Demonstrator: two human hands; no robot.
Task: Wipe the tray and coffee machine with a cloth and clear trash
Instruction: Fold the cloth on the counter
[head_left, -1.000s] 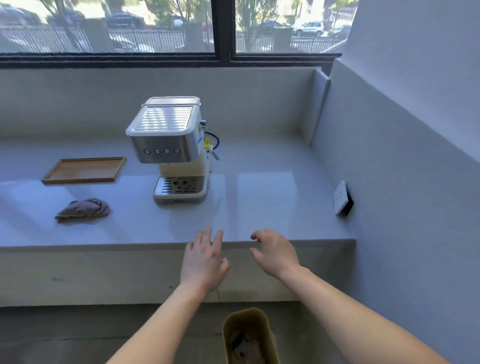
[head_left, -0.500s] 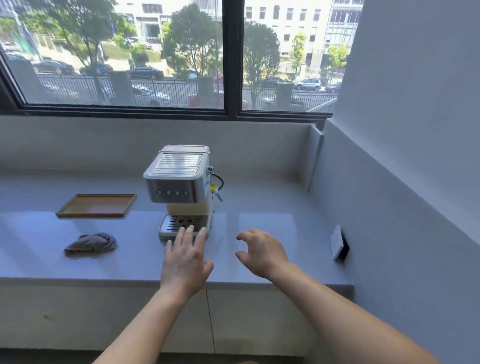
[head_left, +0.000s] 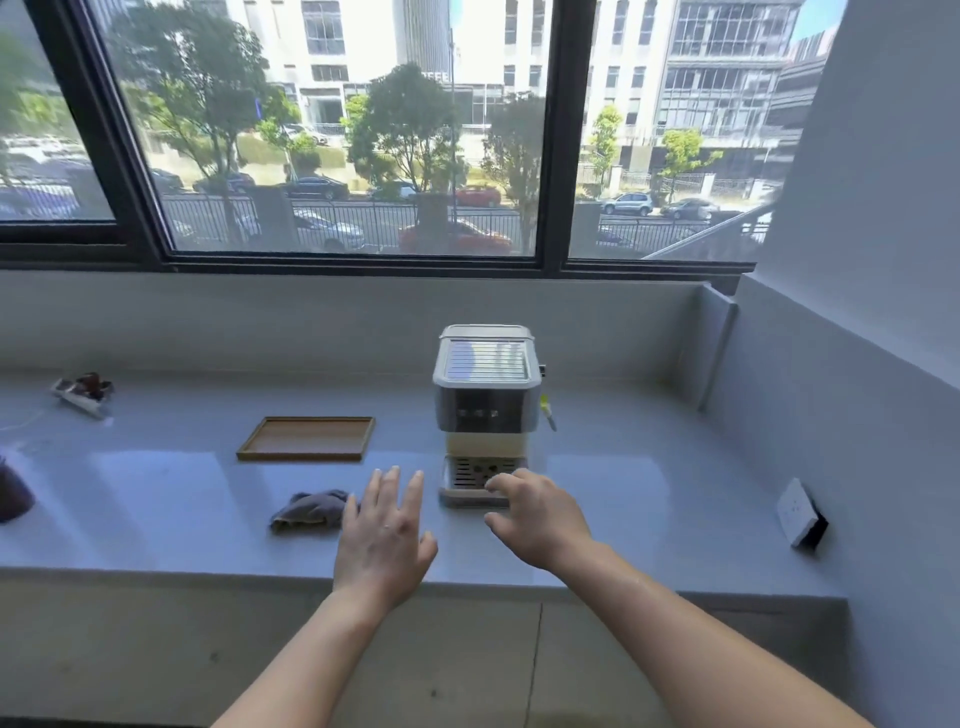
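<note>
Hands are hovering empty, left hand (head_left: 383, 535) spread, right hand (head_left: 535, 512) loosely curled, while cloth (head_left: 310, 510) is lying untouched between tray (head_left: 306, 439) and bench (head_left: 623, 499) edge (wiping seemingly not begun); coffee machine (head_left: 487, 395) is waiting.

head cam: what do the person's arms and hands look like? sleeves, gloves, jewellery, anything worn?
Both forearms are bare up to the frame edge: no sleeves in view, no gloves, no watch or wristband. The left hand has a small glint at the base of one finger that may be a thin ring; too small to be sure. The right hand shows nothing worn. No markings or cables on either arm.
</note>
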